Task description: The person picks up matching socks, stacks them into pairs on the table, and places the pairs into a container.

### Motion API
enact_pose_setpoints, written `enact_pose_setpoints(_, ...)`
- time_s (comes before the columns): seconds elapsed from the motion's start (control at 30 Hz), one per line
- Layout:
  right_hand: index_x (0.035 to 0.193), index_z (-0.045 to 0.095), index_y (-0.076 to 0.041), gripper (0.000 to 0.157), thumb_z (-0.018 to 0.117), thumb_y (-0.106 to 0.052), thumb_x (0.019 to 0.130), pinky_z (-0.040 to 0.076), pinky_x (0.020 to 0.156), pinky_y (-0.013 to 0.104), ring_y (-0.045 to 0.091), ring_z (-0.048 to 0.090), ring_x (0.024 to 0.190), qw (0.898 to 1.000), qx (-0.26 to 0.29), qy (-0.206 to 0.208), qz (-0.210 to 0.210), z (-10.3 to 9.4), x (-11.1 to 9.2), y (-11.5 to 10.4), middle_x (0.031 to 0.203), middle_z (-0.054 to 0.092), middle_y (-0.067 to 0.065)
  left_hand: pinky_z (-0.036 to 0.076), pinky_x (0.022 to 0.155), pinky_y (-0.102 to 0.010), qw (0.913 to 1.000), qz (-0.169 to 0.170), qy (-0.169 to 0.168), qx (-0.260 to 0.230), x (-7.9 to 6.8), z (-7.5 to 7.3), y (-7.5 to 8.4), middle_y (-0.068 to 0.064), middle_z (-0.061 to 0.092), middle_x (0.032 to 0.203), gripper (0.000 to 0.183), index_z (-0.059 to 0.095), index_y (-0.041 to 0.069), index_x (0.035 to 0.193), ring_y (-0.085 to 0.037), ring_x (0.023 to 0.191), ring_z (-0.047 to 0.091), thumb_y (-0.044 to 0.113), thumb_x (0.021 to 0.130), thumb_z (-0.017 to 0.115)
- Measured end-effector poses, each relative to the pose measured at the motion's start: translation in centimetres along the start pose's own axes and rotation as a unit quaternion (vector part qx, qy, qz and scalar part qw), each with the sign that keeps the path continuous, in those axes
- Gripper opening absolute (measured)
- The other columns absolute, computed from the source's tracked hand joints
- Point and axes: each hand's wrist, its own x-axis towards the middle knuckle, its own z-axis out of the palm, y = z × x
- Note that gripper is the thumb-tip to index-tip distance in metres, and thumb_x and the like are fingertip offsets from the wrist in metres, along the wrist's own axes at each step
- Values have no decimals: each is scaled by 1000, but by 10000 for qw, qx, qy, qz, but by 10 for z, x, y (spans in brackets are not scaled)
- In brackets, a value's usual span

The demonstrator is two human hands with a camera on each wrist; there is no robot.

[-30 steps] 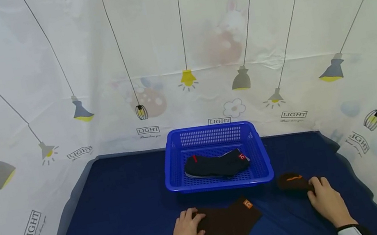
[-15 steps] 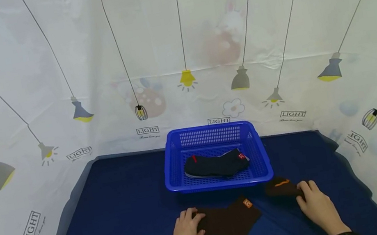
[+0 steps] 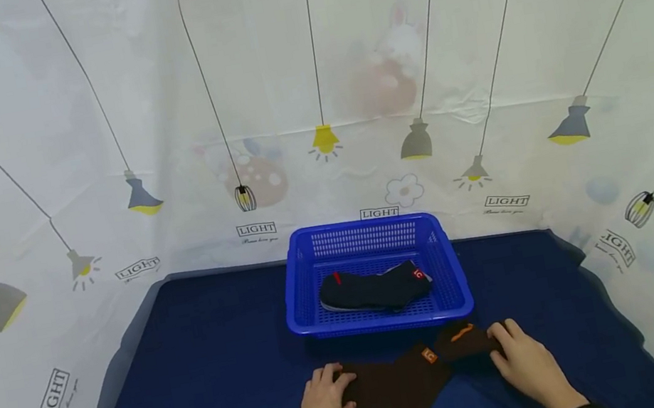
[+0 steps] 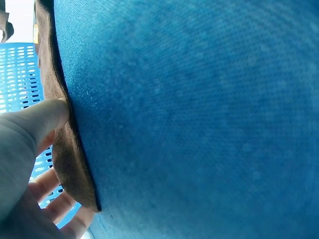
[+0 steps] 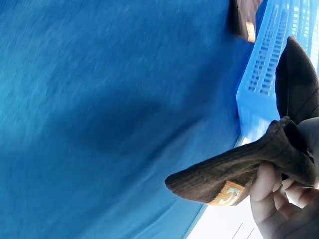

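Note:
One brown sock [image 3: 390, 388] with an orange tag lies flat on the dark blue cloth. My left hand [image 3: 324, 406] holds its left end, thumb at the near edge and bent fingers over the far part. A second brown sock [image 3: 463, 342], bent over and marked with orange, is pinched between the thumb and fingers of my right hand [image 3: 528, 365]. In the right wrist view this sock [image 5: 219, 174] hangs above the cloth, its opening by the thumb. It comes up to the flat sock's right end in the head view; whether they touch I cannot tell.
Behind the socks stands a blue plastic basket [image 3: 380, 325] with slotted walls. Dark socks [image 3: 374, 290] with red marks lie in it, something pale beneath them. A white sheet [image 3: 167, 101] printed with lamps encloses the back and sides of the cloth [image 3: 199, 370].
My right hand has moved left with the second brown sock, bringing it up to the flat one. The left hand and the flat sock have stayed in place.

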Motion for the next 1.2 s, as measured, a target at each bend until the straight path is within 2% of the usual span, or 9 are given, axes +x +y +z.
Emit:
enact_pose_setpoints(0.27,100,65,-12,32,85,5,83,45,53,35,11,49,64,9979,-45,345,-552,13,5,-22,89,51,-1,55,88,-45,9999,-44,-71,-61,0,-1,0,-11,67,129,39,81,17,124,-35,114,63,23,88,95)
enact_pose_setpoints(0.5,97,63,-14,33,85,6,82,43,53,31,6,44,63,9963,158,162,-834,26,12,-42,90,49,-3,55,88,-45,9999,-55,-81,-99,1,-2,1,-11,67,128,39,81,17,124,-35,114,63,23,88,95)
enact_pose_setpoints(0.63,96,61,-12,36,84,8,77,39,50,30,4,39,62,9903,403,402,-1265,38,15,-47,88,46,-3,55,88,-45,9999,-52,-69,-104,0,-3,1,-11,67,128,39,81,16,124,-35,114,63,22,88,95)
enact_pose_setpoints(0.67,97,60,-12,33,82,5,81,38,49,32,4,39,62,9868,468,559,-1448,44,17,-46,88,46,-3,55,88,-45,9999,-54,-65,-104,0,-2,0,-11,67,128,39,81,16,123,-35,114,63,22,87,95)
enact_pose_setpoints(0.73,98,60,-12,33,82,5,80,38,49,33,4,40,62,9829,537,680,-1623,50,19,-48,89,47,-3,55,89,-45,9999,-71,-69,-118,0,-2,0,-11,67,128,39,81,16,123,-34,114,63,21,87,95)
enact_pose_setpoints(0.87,98,61,-11,34,82,5,79,40,49,33,7,43,62,9773,580,766,-1890,56,25,-55,90,48,-3,55,89,-46,9999,-77,-41,-110,0,-1,0,-11,67,128,39,81,16,123,-35,114,63,21,87,95)
enact_pose_setpoints(0.9,98,62,-12,38,84,7,74,41,51,32,8,45,62,9775,574,730,-1896,54,26,-60,90,48,-3,55,89,-46,9999,-72,-18,-104,0,-1,0,-11,67,128,39,81,16,123,-35,114,63,21,87,95)
enact_pose_setpoints(0.97,98,62,-12,38,84,7,74,42,51,33,10,47,63,9755,560,746,-1991,58,30,-63,90,48,-3,55,88,-45,10000,-45,19,-85,0,0,0,-11,67,127,39,81,16,122,-35,113,63,22,86,95)
enact_pose_setpoints(1.2,103,61,-13,30,77,2,82,41,49,38,13,48,64,9668,619,837,-2335,84,39,-58,90,47,-1,55,88,-45,10000,-53,26,-62,-1,0,0,-12,67,128,39,81,16,123,-35,113,63,22,87,95)
